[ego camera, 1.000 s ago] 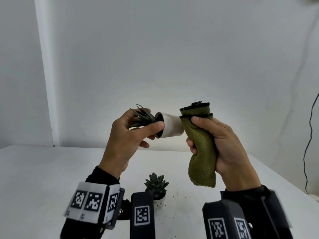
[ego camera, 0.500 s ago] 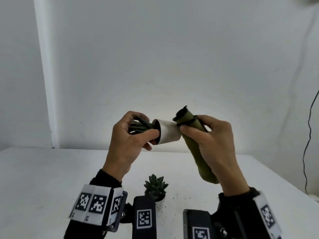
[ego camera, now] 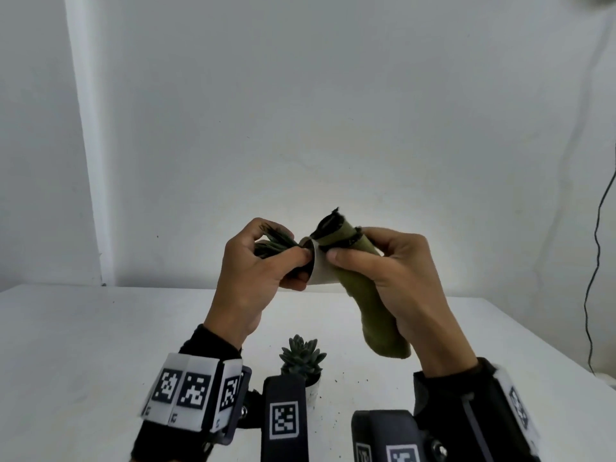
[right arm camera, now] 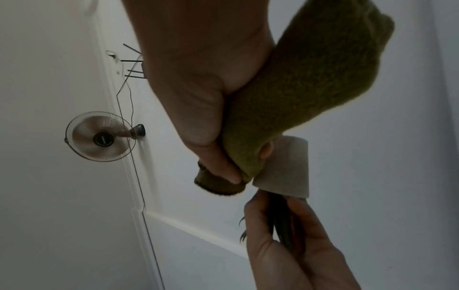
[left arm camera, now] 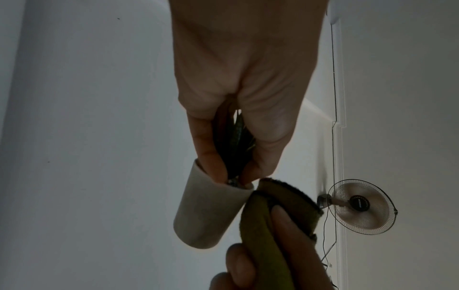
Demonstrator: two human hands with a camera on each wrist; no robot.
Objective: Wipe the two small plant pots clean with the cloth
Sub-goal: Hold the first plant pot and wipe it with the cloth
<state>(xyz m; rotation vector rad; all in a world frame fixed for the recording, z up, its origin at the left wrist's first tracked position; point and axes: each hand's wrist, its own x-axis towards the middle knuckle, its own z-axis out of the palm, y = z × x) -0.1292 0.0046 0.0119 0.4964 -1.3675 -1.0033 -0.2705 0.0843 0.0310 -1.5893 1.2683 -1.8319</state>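
Observation:
My left hand (ego camera: 256,271) holds a small white pot (ego camera: 321,268) on its side in the air, fingers pinched at the rim around its spiky dark plant (ego camera: 273,243). The same pot (left arm camera: 211,212) shows in the left wrist view and again (right arm camera: 285,168) in the right wrist view. My right hand (ego camera: 383,265) grips a rolled olive-green cloth (ego camera: 376,311) and presses it against the pot's side. The cloth (right arm camera: 298,94) hangs below the fist. A second white pot (ego camera: 313,390) with a rosette succulent (ego camera: 302,356) stands on the table between my wrists, half hidden by a wrist mount.
The white table (ego camera: 83,345) runs to a white wall, with dark soil specks (ego camera: 336,381) near the standing pot. A black cable (ego camera: 596,261) hangs down the wall on the right. A wall fan (left arm camera: 360,206) shows in both wrist views.
The right hand has turned the cloth over and slid it along the pot toward the rim. Both hands have dropped slightly and drawn closer together.

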